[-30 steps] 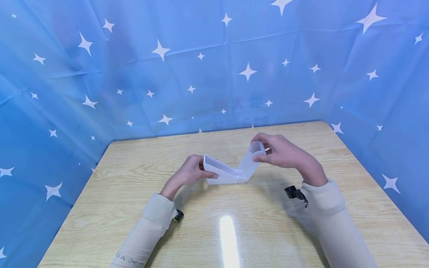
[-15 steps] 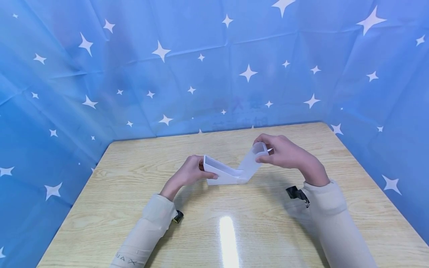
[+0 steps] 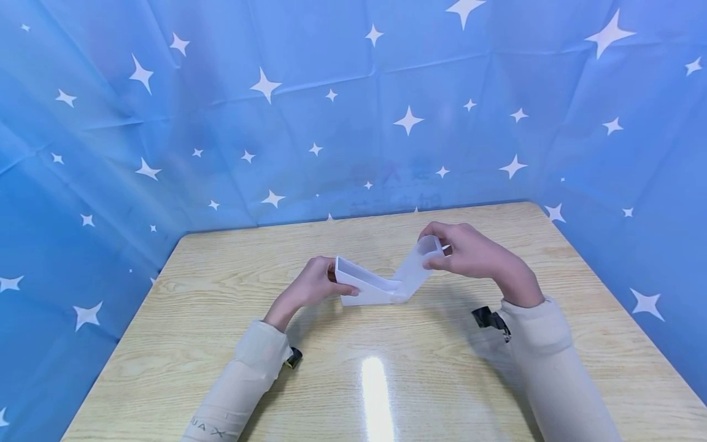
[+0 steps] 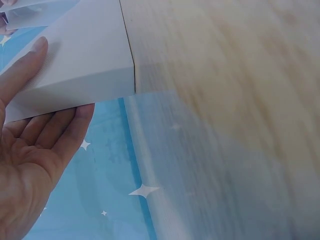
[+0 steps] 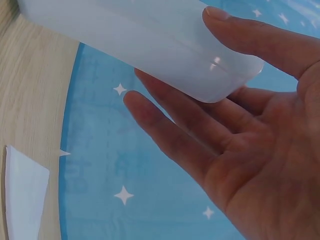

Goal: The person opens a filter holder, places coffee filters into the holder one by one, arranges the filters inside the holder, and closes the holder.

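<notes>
A white open-topped plastic box [image 3: 367, 293] with sloping sides stands over the middle of the table. My left hand [image 3: 316, 283] grips its tall left end, thumb on the near side and fingers behind. In the left wrist view the thumb lies flat on the white box wall [image 4: 95, 50]. A translucent white plastic cover [image 3: 411, 270] with rounded corners tilts up to the right; its lower end overlaps the box's low end in the head view. Near the cover's raised end, my right hand [image 3: 464, 248] holds it between thumb and fingers, as the cover wall [image 5: 150, 45] shows.
The wooden table [image 3: 221, 344] extends on all sides of the hands. A blue curtain [image 3: 331, 123] with white stars closes off the back and both sides. Black straps [image 3: 486, 318] hang below the sleeves, and a bright reflection lies on the near tabletop.
My right hand has shifted slightly right and down with the raised end of the translucent cover, mostly in the first half second. My left hand and the box stay in place.
</notes>
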A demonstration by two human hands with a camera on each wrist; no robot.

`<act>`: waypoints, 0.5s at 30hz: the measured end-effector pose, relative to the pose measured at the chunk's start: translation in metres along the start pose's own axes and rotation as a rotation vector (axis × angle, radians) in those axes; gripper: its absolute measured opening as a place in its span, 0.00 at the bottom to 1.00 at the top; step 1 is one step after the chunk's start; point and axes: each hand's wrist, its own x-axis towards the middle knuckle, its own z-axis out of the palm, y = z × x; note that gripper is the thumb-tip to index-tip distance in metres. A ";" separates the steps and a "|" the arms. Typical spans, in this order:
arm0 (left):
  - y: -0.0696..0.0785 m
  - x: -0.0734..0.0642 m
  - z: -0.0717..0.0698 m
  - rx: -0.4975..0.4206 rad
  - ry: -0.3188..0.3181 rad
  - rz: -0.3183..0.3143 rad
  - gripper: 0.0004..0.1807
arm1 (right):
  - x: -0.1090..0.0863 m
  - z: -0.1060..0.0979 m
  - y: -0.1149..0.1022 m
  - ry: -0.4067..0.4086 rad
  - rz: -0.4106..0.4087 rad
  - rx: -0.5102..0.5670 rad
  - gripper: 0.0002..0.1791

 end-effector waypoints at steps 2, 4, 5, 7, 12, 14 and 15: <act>0.000 0.000 0.000 0.001 0.000 0.006 0.19 | 0.000 -0.001 0.000 0.001 0.001 -0.005 0.19; 0.001 -0.001 0.000 0.003 0.000 0.010 0.19 | -0.001 -0.001 0.001 0.000 0.000 -0.006 0.19; 0.001 -0.001 0.000 0.002 0.001 0.011 0.19 | -0.001 -0.002 0.001 0.000 0.000 -0.009 0.19; 0.001 -0.001 0.000 0.001 0.002 0.011 0.19 | -0.001 -0.002 0.001 -0.003 0.001 -0.012 0.19; 0.002 -0.001 0.000 -0.001 0.005 0.005 0.19 | -0.002 -0.004 0.002 -0.013 0.008 -0.017 0.18; 0.002 -0.002 0.000 -0.001 0.003 0.006 0.19 | -0.002 -0.004 0.002 -0.015 0.010 -0.015 0.18; 0.002 -0.002 0.000 -0.001 0.003 0.005 0.19 | -0.002 -0.004 0.003 -0.015 0.012 -0.014 0.18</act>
